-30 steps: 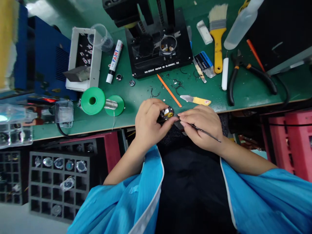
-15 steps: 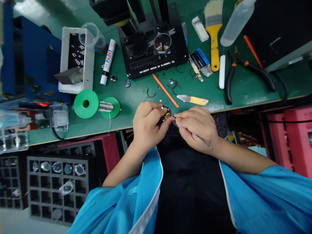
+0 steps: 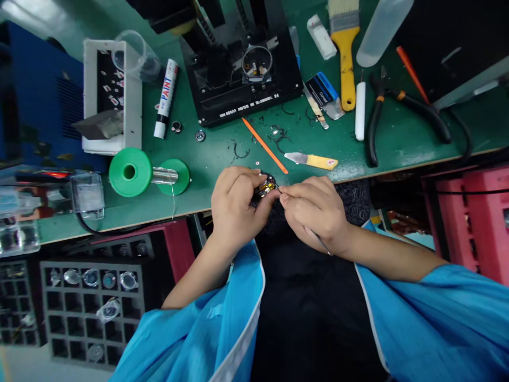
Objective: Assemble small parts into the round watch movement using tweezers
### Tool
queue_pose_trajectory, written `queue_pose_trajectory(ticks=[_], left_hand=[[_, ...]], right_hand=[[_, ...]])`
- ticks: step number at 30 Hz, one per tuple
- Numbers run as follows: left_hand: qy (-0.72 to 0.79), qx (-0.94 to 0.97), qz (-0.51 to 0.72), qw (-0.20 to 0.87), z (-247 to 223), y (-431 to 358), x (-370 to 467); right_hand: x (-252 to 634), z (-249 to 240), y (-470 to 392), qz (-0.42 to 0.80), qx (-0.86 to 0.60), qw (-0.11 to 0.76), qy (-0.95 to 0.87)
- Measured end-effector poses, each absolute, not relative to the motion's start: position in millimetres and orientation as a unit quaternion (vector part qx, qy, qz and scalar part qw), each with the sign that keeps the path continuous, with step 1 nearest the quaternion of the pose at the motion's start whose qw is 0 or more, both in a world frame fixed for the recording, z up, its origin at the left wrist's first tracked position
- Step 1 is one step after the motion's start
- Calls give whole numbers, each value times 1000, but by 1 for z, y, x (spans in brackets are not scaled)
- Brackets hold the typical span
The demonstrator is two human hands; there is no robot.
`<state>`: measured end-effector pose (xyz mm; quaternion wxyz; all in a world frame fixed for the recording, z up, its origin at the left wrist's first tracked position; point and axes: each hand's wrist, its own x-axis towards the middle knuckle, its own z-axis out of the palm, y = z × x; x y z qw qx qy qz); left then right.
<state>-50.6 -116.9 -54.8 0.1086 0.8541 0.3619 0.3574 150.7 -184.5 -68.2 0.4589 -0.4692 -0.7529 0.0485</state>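
Observation:
My left hand [image 3: 238, 204] is closed on a small round electronic module [image 3: 268, 187], dark at the rim with yellow and metallic parts showing, near the bench's front edge. In my right hand [image 3: 318, 212] is a thin metal tool, pinched like a pen; its shaft [image 3: 318, 241] sticks out below the palm. The tool's tip meets the module's right side, close to my left thumb; its exact shape is too small to tell. Beyond the hands lie an orange stick [image 3: 265, 146] and a yellow-handled blade [image 3: 311, 160].
A black stand [image 3: 246, 101] rises at the back. On the left are a green solder spool [image 3: 130, 172], a paint marker [image 3: 166, 98] and a white box [image 3: 133, 106]. Rightward lie a yellow brush [image 3: 347, 69], a white-handled pick [image 3: 360, 111] and pliers [image 3: 374, 127]. A compartment tray [image 3: 93, 310] sits below left.
The view has shifted slightly, so the bench items appear a little further left. Both hands keep their hold, and the right hand has tilted slightly with the tool.

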Motion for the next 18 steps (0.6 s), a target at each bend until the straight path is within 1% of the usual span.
queue_pose_trajectory(ticks=[9,14,18], left_hand=[[373,854,351,90,-58,-117,-51],[364,851,367,98,-59,-117,-51],[363,850,369,100,-60,-116,-51]], right_hand=[[147,-78,-183,-1,-463,470,-751],[151,-78,-182,44,-455,501,-735],[151,-73,-181,58,-460,497,-733]])
